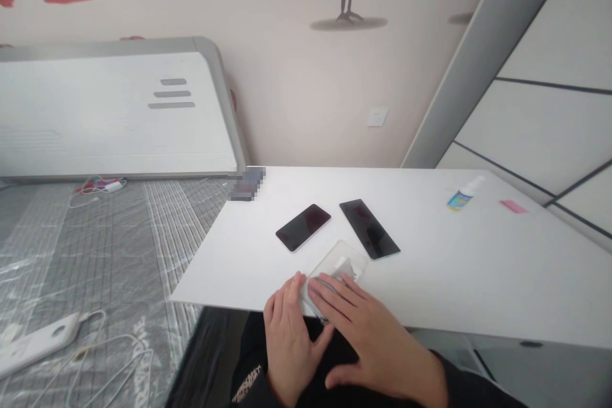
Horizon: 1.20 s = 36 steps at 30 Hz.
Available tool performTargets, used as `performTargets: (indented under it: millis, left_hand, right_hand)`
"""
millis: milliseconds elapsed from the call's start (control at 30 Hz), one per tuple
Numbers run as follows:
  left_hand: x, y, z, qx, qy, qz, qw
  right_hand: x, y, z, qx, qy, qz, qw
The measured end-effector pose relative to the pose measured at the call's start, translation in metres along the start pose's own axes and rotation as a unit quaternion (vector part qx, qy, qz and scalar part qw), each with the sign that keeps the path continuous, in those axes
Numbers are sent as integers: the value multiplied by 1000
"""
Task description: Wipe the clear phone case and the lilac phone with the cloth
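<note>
Lying on a smooth, matte white tabletop (454,268) near its front edge: a clear plastic case (340,250), thin-walled and rounded at the corners, with a whitish, angular insert (345,265) showing through. Taken as the centre of the dial for every hour below.

At 7 o'clock, against the near-left edge of the case, the left hand (290,331), with fingers bent and side by side, thumb apart. Cannot tell whether clamped on the rim. At 5 o'clock, the right hand (366,325), with fingers laid almost straight across the near part of the case, slightly spread, thumb well apart and off the plastic.

At 11 o'clock, a dark, glossy phone (303,227) with rounded corners and a pale rim; at 1 o'clock, a longer black slab (370,229), sharper-cornered and reflective. Farther out, at 2 o'clock, a small white spray bottle (463,196) with a blue and yellow label, tilted in view, and just past it a flat pink strip (513,206).

Toward 9 o'clock, crinkled transparent sheeting (119,268) over striped grey fabric; at 10, a white headboard (95,115) framed in rounded grey, pierced by three slim slots.
</note>
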<state>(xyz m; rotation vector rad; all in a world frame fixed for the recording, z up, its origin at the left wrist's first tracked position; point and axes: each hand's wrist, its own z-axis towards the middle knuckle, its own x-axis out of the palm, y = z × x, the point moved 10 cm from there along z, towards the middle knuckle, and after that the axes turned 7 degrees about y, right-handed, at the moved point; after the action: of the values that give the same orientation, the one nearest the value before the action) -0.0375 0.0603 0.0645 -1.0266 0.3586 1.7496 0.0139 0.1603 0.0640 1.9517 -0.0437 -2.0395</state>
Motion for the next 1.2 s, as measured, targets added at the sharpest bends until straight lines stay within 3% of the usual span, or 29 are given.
performTargets:
  millis: [167, 300, 433, 600, 767, 900, 1033, 1100, 1200]
  left_hand:
    - [-1, -1, 4, 2, 24, -20, 1000]
    - [-3, -3, 7, 9, 30, -34, 999]
    - [-4, -2, 6, 6, 17, -46, 999]
    - [-5, 1, 3, 0, 2, -58, 998]
    - [-4, 4, 2, -9, 2, -51, 999]
    - [-3, 3, 2, 0, 2, -45, 999]
    - [-2, 5, 1, -4, 0, -45, 999]
    - [-2, 5, 0, 1, -6, -45, 999]
    - [-3, 4, -2, 8, -20, -37, 999]
  right_hand:
    - [-8, -18, 0, 99, -53, -35, 993]
    - [-1, -6, 0, 44, -34, -16, 998]
    - [-11, -16, -8, 116, -68, -49, 990]
    - [-1, 6, -3, 9, 10, -7, 1000]
    - [-9, -20, -5, 124, -43, -32, 991]
    - [2, 2, 1, 37, -13, 14, 999]
    - [-11, -17, -1, 143, -58, -13, 988]
    - [-10, -9, 3, 117, -49, -1, 992]
    - [-1, 14, 10, 14, 3, 45, 999]
